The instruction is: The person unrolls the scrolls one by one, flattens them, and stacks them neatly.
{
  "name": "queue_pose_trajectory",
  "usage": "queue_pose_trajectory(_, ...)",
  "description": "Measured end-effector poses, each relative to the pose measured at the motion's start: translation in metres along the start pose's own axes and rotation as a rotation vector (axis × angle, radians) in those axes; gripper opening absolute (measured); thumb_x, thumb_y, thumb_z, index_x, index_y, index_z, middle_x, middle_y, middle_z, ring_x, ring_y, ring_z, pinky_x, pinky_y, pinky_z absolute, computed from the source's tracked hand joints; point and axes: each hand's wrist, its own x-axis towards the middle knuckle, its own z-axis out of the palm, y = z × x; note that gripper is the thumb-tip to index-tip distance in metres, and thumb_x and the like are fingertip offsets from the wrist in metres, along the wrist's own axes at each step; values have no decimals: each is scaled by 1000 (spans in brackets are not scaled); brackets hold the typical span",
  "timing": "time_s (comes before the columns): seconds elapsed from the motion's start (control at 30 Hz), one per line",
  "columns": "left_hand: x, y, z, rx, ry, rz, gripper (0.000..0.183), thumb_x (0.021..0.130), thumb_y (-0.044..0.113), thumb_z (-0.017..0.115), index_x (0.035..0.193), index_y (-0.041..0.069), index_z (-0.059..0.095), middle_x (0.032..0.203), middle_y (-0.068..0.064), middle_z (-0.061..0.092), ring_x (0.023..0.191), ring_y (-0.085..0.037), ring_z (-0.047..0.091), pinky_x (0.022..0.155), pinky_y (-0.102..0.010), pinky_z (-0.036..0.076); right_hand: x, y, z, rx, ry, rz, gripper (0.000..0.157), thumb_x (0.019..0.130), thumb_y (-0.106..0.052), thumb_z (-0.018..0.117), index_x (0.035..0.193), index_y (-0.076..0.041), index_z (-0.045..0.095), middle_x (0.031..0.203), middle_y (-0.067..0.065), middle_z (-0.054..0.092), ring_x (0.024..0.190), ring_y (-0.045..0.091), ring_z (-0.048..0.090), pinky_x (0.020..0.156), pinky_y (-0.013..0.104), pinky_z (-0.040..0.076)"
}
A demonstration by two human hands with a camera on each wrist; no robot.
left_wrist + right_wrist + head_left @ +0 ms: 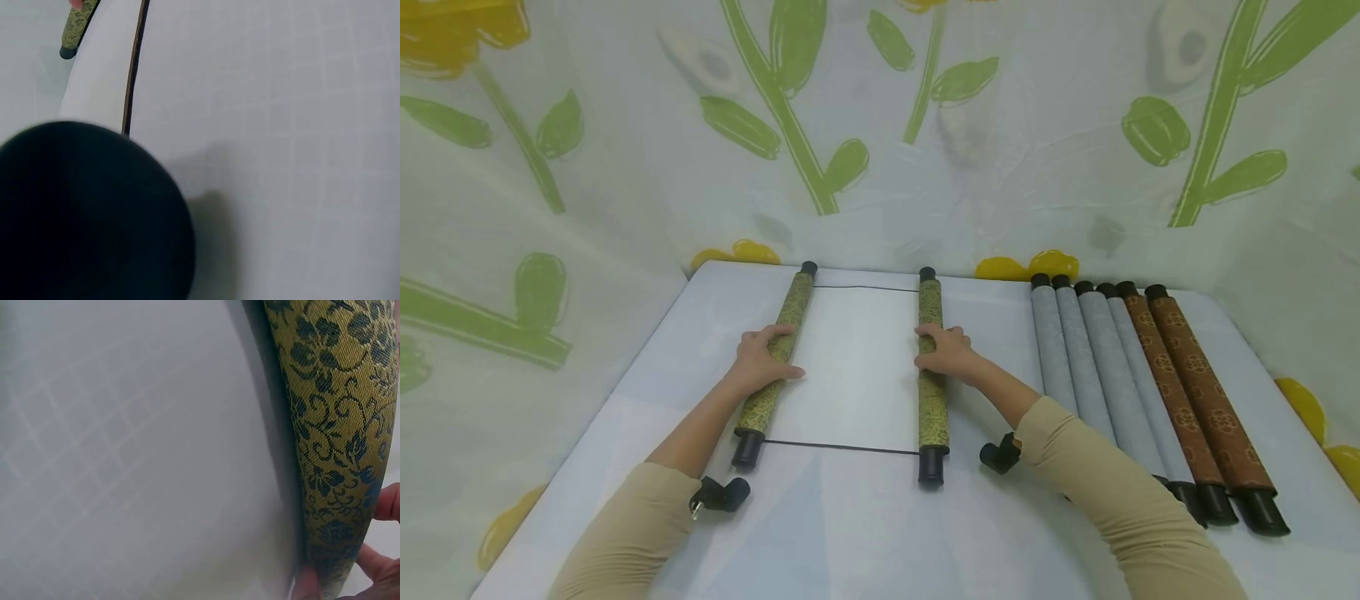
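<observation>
A hanging scroll lies partly unrolled on the table, with white paper point(857, 367) between two rolls in yellow-green floral brocade with black end knobs. My left hand point(762, 360) holds the left roll point(795, 304), its thumb and a finger reaching over toward the paper. My right hand point(951, 352) grips the right roll point(931, 308) around its middle. In the right wrist view, fingertips show on both sides of the brocade roll point(337, 437). A large black end knob point(94, 212) fills the lower left of the left wrist view, and the far roll point(76, 28) shows at its top.
To the right, several grey rolled scrolls point(1097, 358) and two brown patterned ones point(1202, 375) lie side by side. A black wrist camera point(724, 494) sits at the left cuff, another camera point(1000, 454) at the right. A flower-patterned curtain point(1037, 183) surrounds the white table point(865, 533).
</observation>
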Motion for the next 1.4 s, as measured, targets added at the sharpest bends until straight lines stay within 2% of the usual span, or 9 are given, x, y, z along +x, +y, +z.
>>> queue_pose_trajectory(0.1, 0, 1, -1, 1, 6, -7, 80, 73, 19, 79, 142, 12, 39, 138, -32, 21, 125, -47, 28, 100, -61, 31, 0, 1, 1, -3, 0, 8, 66, 83, -27, 68, 142, -16, 40, 140, 31, 25, 127, 44, 29, 93, 55, 39)
queue_pose_trajectory(0.23, 0, 0, -5, 17, 18, -15, 78, 74, 15, 77, 142, 11, 39, 136, -32, 24, 122, -46, 30, 99, -60, 33, 2, 4, 3, -33, 22, 20, 78, 76, -35, 77, 142, -19, 39, 138, 31, 27, 121, 42, 33, 90, 53, 42)
queue_pose_trajectory(0.4, -1, -2, -8, 9, 31, -13, 76, 76, 12, 75, 142, 10, 38, 135, -30, 27, 122, -45, 31, 98, -58, 34, 1, 8, 4, -36, 48, 15, 81, 74, -30, 80, 141, -18, 38, 136, 30, 28, 121, 42, 35, 89, 52, 43)
queue_pose_trajectory(0.53, -3, -3, -10, -7, 40, 11, 74, 77, 10, 73, 142, 8, 39, 135, -30, 28, 123, -45, 32, 98, -57, 35, -1, 9, 2, -12, 48, 7, 79, 75, -23, 79, 142, -15, 38, 136, 30, 28, 120, 41, 37, 90, 51, 44)
queue_pose_trajectory(0.73, -3, -9, -12, -21, 45, 61, 70, 80, 7, 69, 142, 3, 37, 135, -31, 32, 122, -45, 37, 97, -54, 37, -4, 12, -3, 50, 20, 3, 77, 77, -14, 73, 144, -13, 34, 133, 31, 28, 110, 39, 44, 88, 49, 45)
queue_pose_trajectory(0.9, -3, -11, -14, -25, 28, 45, 69, 83, 7, 63, 145, 5, 33, 139, -31, 31, 124, -45, 38, 96, -54, 40, -6, 17, -6, 95, 11, 3, 75, 78, -10, 69, 144, -11, 33, 132, 30, 28, 108, 36, 43, 86, 46, 45)
queue_pose_trajectory(1.1, -1, -14, -17, -25, 15, 13, 70, 84, 10, 57, 147, 6, 28, 144, -30, 30, 126, -46, 38, 97, -55, 40, -6, 19, -9, 86, 3, 10, 74, 79, -11, 67, 144, -12, 32, 132, 29, 31, 104, 34, 45, 78, 39, 47)
queue_pose_trajectory(1.27, 1, -16, -17, -8, -3, 1, 63, 87, 11, 53, 146, 4, 31, 147, -27, 30, 126, -42, 39, 97, -53, 39, -6, 17, -11, 69, -27, 24, 73, 80, -12, 65, 146, -13, 33, 134, 31, 28, 97, 33, 47, 69, 34, 47)
queue_pose_trajectory(1.4, 2, -14, -17, -10, -8, 1, 60, 85, 7, 48, 144, 2, 36, 148, -26, 31, 129, -41, 36, 99, -53, 38, -5, 15, -11, 57, -45, 44, 73, 81, -12, 64, 147, -13, 33, 137, 32, 23, 96, 32, 47, 68, 33, 48)
